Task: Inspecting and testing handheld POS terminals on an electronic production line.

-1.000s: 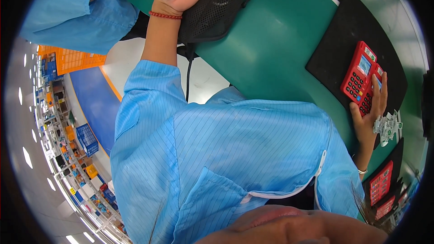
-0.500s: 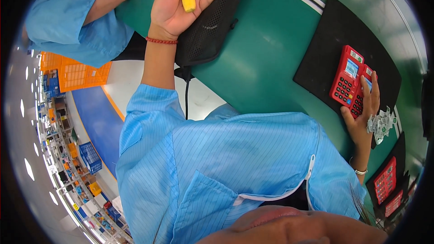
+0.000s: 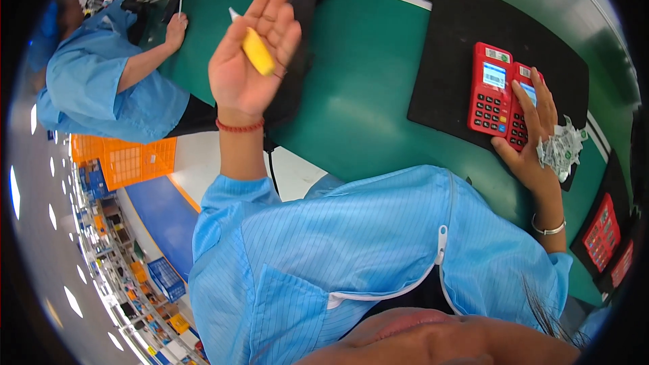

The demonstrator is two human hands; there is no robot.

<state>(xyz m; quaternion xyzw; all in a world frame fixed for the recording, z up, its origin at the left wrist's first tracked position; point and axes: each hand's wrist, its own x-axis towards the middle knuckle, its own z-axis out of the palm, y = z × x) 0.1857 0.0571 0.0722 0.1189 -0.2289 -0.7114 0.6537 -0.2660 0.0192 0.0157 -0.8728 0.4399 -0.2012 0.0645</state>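
My left hand (image 3: 251,61) is raised palm up over the far left of the table. It holds a small yellow piece with a pointed white tip (image 3: 258,53), lying across the palm against the thumb; its exact kind does not show. Two red keypad payment terminals (image 3: 491,91) with lit screens lie side by side on a black mat (image 3: 443,61). My right hand (image 3: 534,128) rests on the right-hand terminal, fingers stretched along its screen and side, thumb at the lower edge. Beside that hand is a crumpled heap of clear plastic pieces (image 3: 562,150).
A black mesh bag or cover (image 3: 287,88) lies beneath my left hand on the green table (image 3: 358,88). To the left, another person in blue (image 3: 115,81) works at the table. Orange crates (image 3: 138,162) stand behind on the floor. More red panels (image 3: 602,233) lie at the far right.
The whole view has shifted and turned. My left hand has tilted, its fingers curling slightly, and the yellow piece now slants with more white tip showing. My right hand stays at the terminals.
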